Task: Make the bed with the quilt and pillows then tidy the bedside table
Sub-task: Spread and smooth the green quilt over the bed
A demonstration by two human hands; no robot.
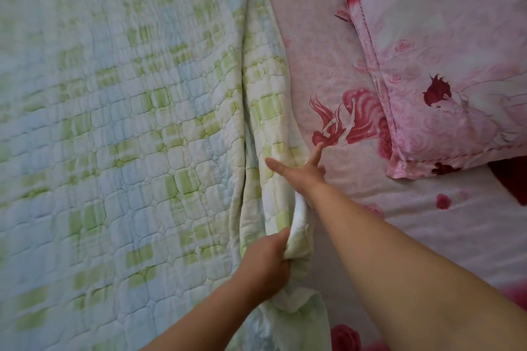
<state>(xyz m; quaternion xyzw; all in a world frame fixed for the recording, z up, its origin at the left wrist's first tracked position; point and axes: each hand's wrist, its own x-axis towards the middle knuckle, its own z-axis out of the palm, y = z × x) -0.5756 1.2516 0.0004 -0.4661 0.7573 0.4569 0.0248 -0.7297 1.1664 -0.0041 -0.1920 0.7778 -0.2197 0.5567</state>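
Observation:
A green, blue and white checked quilt (pixel 119 128) covers the left two thirds of the bed. Its right edge is bunched into a long fold (pixel 268 111) running down the middle of the view. My left hand (pixel 268 256) grips the lower part of that fold, thumb on top. Farther up, my right hand (pixel 299 172) reaches across the same fold with thumb and fingers spread straight, touching the quilt edge. A pink pillow (pixel 445 71) with a dark red print lies at the upper right on the pink sheet (pixel 328 65).
The pink printed sheet is bare to the right of the quilt, down to the bottom right corner. A dark red patch (pixel 510 179) shows below the pillow at the right edge. The bedside table is out of view.

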